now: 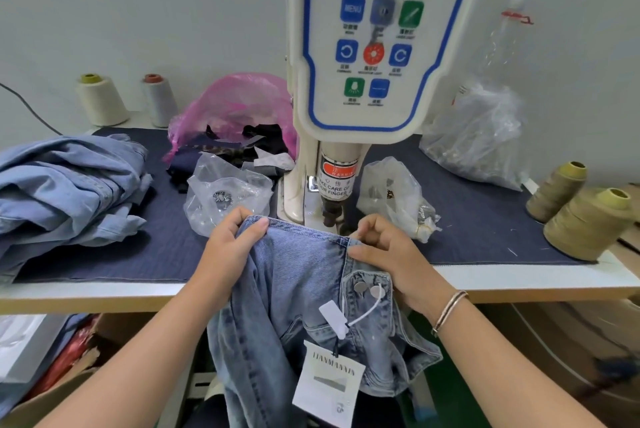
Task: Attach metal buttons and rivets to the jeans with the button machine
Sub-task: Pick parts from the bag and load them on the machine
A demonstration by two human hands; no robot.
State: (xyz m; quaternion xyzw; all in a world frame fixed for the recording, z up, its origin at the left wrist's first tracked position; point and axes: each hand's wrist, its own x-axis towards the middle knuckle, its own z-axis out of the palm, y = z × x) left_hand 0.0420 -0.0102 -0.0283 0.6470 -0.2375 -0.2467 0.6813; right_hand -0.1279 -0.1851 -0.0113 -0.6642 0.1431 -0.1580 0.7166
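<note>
Two hands gripping a pair of light-blue jeans (298, 275) by the waistband, held up just in front of the button machine (367, 81). Left hand (228, 247) curled over the band's left end, thumb on top; right hand (388, 254) pinching the band's right end, just below the machine's dark punch (331, 211). Two metal buttons (367, 289) already set on the fly, under the right hand, with paper tags (327, 382) dangling lower. Left of the machine: clear bag of metal buttons (225, 195), pink bag (239, 105), piled denim (69, 182). Right of the machine: second clear bag (394, 192), tan thread cones (585, 223).
</note>
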